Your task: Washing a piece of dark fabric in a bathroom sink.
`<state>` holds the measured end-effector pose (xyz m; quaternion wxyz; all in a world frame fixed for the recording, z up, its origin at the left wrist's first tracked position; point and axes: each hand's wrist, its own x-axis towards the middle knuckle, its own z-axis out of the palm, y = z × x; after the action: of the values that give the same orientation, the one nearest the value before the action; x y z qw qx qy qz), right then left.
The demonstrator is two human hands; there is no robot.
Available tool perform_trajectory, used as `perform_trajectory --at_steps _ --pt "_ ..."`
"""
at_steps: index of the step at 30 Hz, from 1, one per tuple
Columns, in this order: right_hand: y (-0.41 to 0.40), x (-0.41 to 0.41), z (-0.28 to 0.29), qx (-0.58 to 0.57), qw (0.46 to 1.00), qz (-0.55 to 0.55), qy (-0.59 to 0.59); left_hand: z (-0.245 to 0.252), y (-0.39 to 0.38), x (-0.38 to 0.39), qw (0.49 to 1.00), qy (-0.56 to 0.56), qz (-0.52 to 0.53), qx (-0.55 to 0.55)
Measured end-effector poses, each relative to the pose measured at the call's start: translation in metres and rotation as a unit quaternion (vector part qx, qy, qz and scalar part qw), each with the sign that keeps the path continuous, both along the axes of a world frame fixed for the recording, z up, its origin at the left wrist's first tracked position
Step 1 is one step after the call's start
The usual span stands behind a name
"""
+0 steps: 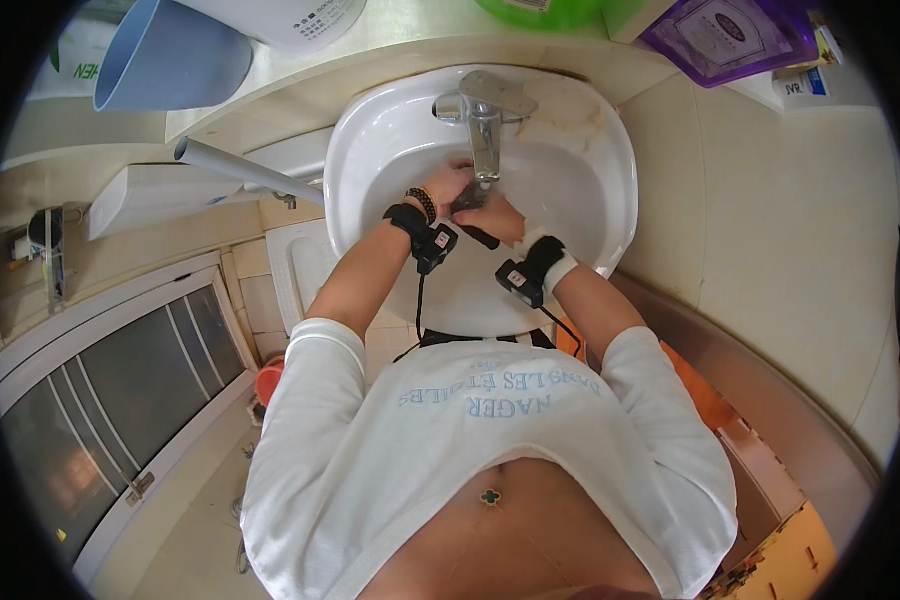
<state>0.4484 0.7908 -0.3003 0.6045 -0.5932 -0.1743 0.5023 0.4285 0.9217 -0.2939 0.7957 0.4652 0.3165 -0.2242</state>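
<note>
My left hand (448,187) and my right hand (499,217) meet inside a white ceramic washbasin (585,217), just under the spout of a chrome single-lever faucet (485,142). Between them they grip a dark object (470,197), mostly covered by fingers and blurred, so its exact kind is unclear. A short black handle-like end (483,238) sticks out below my right hand towards me. Water appears to run from the spout onto the dark object. Each wrist carries a black strap with a small cabled device; a dark bracelet sits on the left wrist.
Above the basin, a shelf (420,49) bears a blue plastic cup (172,60), a white bottle (300,19), a green container (544,11) and a purple bottle (735,37). A grey pipe (247,169) runs left of the basin. A squat toilet (304,262) and a framed glass window (127,390) lie left.
</note>
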Motion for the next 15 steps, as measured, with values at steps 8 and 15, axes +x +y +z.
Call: perform_trajectory --at_steps 8,15 --pt "0.007 -0.027 -0.026 -0.252 0.871 0.031 -0.42 -0.073 -0.017 -0.016 0.931 0.127 0.135 0.314" --pt "-0.013 0.011 0.017 0.003 0.896 -0.139 0.421 -0.008 0.018 -0.022 0.999 -0.001 0.045 -0.025"
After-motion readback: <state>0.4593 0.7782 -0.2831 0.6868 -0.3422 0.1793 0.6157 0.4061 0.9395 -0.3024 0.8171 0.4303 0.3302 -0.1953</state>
